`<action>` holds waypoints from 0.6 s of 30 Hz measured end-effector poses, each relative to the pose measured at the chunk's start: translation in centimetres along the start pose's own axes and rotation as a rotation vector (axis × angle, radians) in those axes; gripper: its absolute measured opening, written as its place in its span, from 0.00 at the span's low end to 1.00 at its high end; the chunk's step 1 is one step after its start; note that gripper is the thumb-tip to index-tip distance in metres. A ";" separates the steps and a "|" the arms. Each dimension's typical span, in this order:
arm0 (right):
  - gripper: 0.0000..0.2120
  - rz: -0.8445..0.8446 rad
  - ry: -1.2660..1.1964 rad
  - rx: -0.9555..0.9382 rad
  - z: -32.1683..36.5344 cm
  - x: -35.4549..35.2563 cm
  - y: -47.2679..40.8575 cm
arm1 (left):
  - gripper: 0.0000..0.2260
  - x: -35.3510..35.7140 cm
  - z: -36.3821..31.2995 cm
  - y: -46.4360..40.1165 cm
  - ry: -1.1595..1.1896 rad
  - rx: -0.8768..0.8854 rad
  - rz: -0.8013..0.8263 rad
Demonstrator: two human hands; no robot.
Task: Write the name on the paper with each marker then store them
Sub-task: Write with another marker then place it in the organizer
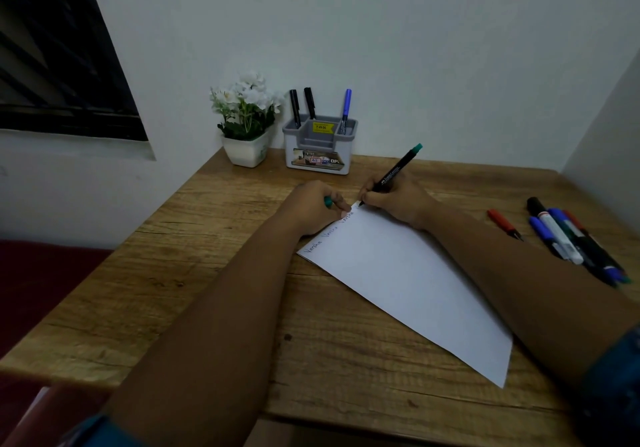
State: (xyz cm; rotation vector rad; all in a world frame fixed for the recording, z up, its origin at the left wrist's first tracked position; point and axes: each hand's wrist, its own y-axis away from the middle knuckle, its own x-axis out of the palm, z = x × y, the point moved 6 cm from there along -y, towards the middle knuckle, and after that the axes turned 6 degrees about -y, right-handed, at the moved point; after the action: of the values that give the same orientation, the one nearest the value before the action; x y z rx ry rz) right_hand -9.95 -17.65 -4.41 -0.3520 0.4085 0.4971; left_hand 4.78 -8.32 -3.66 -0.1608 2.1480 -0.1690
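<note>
Forearms fill the near view, both reaching over the wooden worktop (207, 273) toward the paper (398, 273), which lies skewed, one corner pointing away. Beyond the paper, at the wall, stands a grey pen holder (320, 145) with two black pens and one blue; a white flower pot (246, 148) sits just left of it. Right of the paper lies a cluster of unused markers (575, 242), with a red marker (504, 224) apart from it. The left hand (313, 207) pins the paper's far edge, fingers pressed around a teal cap (328, 201). The right hand (398, 200) pinches the green marker (393, 174); its long axis slants up and away to the right, tip touching the paper's far corner beside the written names. Judged: writing in progress.
</note>
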 end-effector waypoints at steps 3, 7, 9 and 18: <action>0.08 0.016 0.008 0.007 0.0 0.1 0.0 | 0.07 0.0 -0.1 0.0 -0.003 0.000 0.007; 0.08 0.014 0.011 0.001 0.1 0.0 0.0 | 0.07 -0.1 -0.1 0.1 -0.024 -0.001 0.006; 0.08 0.009 0.002 0.003 0.0 0.0 -0.1 | 0.07 -0.1 -0.1 0.1 -0.025 -0.004 0.010; 0.11 -0.006 0.016 0.001 0.0 -0.1 0.0 | 0.07 0.0 0.0 0.1 0.001 -0.010 0.013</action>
State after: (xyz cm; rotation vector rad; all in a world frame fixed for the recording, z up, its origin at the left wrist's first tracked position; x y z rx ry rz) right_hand -10.00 -17.66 -4.38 -0.3559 0.4233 0.4886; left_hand 4.81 -8.23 -3.71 -0.1532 2.1511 -0.1507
